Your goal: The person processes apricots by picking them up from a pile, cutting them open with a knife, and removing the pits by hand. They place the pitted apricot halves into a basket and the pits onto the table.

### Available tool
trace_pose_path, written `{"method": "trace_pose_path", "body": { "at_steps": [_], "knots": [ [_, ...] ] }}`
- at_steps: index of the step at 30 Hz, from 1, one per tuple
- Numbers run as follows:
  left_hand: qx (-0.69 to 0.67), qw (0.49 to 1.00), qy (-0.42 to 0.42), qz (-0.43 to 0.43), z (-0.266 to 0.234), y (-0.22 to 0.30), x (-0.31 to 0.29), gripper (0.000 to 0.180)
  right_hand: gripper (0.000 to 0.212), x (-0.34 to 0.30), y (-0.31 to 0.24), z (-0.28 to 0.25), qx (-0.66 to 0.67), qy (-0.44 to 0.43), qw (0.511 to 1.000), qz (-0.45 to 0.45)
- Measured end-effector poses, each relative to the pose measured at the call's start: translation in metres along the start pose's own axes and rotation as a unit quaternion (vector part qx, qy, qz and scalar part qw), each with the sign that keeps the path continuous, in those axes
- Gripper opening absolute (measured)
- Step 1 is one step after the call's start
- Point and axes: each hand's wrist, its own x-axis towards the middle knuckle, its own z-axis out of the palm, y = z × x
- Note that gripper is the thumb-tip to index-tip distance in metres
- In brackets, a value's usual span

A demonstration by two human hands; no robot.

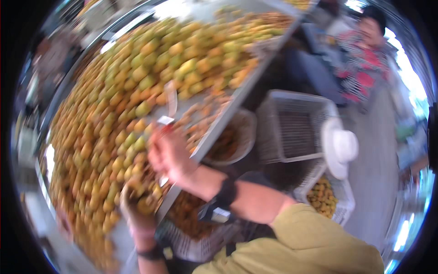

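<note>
A great heap of round yellow, green and orange fruit [137, 73] covers the metal table [118, 237]. Low on its near side, my left hand [137, 219] is closed round a yellow-orange fruit [146, 205]. Above and to the right, my right hand [171, 155] is smeared by motion, its fingers curled in. A small red thing [168, 128] shows at its fingertips; its kind is too blurred to tell. Just beyond lie a white piece [165, 120] and a pale strip [171, 98]; whether they join the red thing I cannot tell. Dark bands circle both wrists.
Along the table's raised metal edge [255, 80] stand a white tub [246, 146] with brownish scraps and a white crate [296, 93]. A white hat [340, 148] rests by a basket [344, 210] of small fruit. A person in patterned clothing [362, 68] is at the far right.
</note>
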Motion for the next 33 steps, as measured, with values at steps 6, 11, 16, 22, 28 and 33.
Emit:
{"method": "trace_pose_path", "body": {
  "at_steps": [6, 11, 16, 22, 28, 33],
  "knots": [
    [-0.474, 0.843, -0.099, -0.235, -0.003, 0.021, 0.029, 0.057, 0.048, -0.005, 0.02, 0.018, -0.057, -0.058, 0.996, -0.033],
    [-0.403, 0.867, -0.029, -0.291, 0.001, 0.034, 0.026, 0.056, 0.053, -0.008, 0.036, 0.038, -0.12, -0.048, 0.988, -0.082],
    [-0.399, 0.871, -0.034, -0.284, -0.001, 0.022, 0.021, 0.041, 0.055, -0.007, 0.051, 0.04, -0.176, -0.104, 0.971, -0.121],
    [-0.349, 0.893, 0.003, -0.285, 0.009, -0.014, 0.023, 0.038, 0.048, -0.009, 0.072, 0.029, -0.28, -0.121, 0.934, -0.186],
    [-0.286, 0.937, 0.066, -0.19, 0.02, -0.023, 0.028, 0.039, 0.04, -0.016, 0.084, 0.033, -0.34, -0.123, 0.914, -0.182],
    [-0.285, 0.932, 0.058, -0.215, 0.017, -0.027, 0.026, 0.035, 0.049, 0.001, 0.083, 0.032, -0.206, -0.139, 0.963, -0.103]
  ]
}}
